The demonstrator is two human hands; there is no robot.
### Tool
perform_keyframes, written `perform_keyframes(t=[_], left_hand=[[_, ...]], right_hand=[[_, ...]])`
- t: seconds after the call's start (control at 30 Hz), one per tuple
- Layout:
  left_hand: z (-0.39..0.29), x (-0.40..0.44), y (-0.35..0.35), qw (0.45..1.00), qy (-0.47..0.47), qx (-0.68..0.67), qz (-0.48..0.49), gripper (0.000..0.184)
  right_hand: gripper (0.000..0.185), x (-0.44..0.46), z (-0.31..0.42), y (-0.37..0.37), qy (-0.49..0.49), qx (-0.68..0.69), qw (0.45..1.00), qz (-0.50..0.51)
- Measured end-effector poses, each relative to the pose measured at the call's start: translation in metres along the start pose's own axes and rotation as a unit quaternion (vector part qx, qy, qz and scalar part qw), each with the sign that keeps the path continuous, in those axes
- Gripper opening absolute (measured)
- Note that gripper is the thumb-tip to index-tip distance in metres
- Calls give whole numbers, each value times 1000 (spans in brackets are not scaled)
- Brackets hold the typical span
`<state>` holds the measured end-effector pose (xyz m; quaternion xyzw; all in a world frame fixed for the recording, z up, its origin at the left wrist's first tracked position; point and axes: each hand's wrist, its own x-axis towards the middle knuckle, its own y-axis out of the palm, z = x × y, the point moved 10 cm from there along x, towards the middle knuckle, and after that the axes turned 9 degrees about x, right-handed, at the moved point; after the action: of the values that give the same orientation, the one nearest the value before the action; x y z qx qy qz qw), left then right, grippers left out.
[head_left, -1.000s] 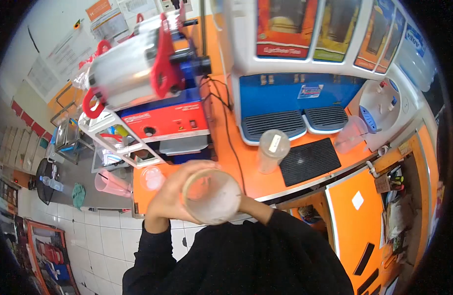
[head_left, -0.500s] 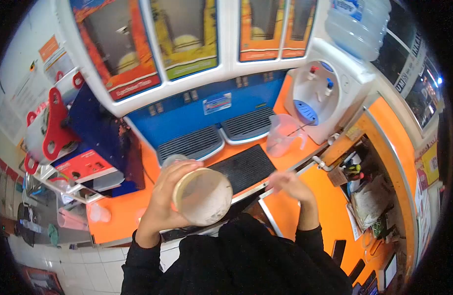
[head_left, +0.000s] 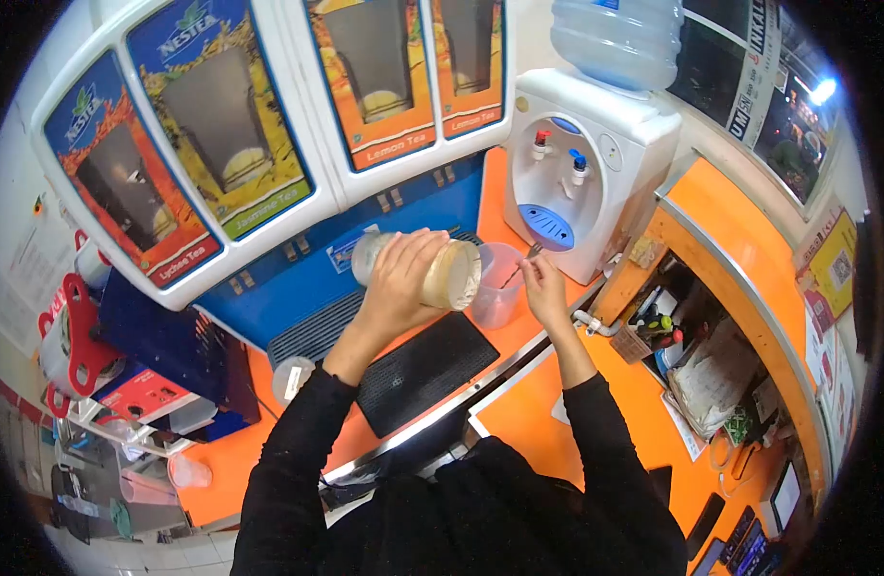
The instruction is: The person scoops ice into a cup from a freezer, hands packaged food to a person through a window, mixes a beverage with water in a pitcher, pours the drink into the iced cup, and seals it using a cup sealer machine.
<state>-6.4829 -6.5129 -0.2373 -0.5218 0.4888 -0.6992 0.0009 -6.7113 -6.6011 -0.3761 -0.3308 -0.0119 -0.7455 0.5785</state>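
Note:
My left hand (head_left: 400, 274) is wrapped around a clear jar (head_left: 451, 276) with pale contents and a yellowish band, held tipped sideways above the counter. The jar's right end overlaps the left edge of a translucent plastic pitcher (head_left: 497, 305) in the view; whether they touch I cannot tell. In my right hand (head_left: 545, 288), the fingers pinch the upper end of a thin dark utensil (head_left: 511, 277) that slants down into the pitcher. The utensil's lower end is hard to make out. Left of the black mat lies a clear round container or lid (head_left: 293, 380) with a white label.
Tea dispensers (head_left: 230, 106) line the back, above a drip tray (head_left: 317, 326). A white water dispenser (head_left: 595, 163) stands behind the pitcher. A black mat (head_left: 427, 374) lies on the orange counter (head_left: 221, 480). At right, a shelf (head_left: 696, 384) holds assorted items.
My view has swung toward the right. My left hand has moved the jar toward the pitcher and turned it sideways. My right hand, empty before, now grips the utensil in the pitcher.

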Motion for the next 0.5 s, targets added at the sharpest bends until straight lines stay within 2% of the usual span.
perform_keyframes(t=[0.07,0.1,0.2,0.23,0.33,0.43,0.5], left_hand=[[3,3,8,998,53,-2,-38,86],[10,4,8,996,51,4,-68,86],[11,15,26,998,43,-11,-49,87],[6,17,37,997,69,-6,-22,89],[15,22,42,998,13,-24,-54,90],[17,25,52,995,22,-42,-83,91],[16,25,58,992,16,-61,-111,92]], right_hand=[[17,0,3,-4,15,133,991,2],[15,1,31,-17,-23,107,994,2],[13,1,57,-52,-124,91,988,-33],[13,0,70,-69,-123,101,986,-51],[14,-11,81,-125,-122,150,966,-173],[14,-15,73,-174,-97,320,905,-265],[15,-19,88,-198,-111,351,880,-299]])
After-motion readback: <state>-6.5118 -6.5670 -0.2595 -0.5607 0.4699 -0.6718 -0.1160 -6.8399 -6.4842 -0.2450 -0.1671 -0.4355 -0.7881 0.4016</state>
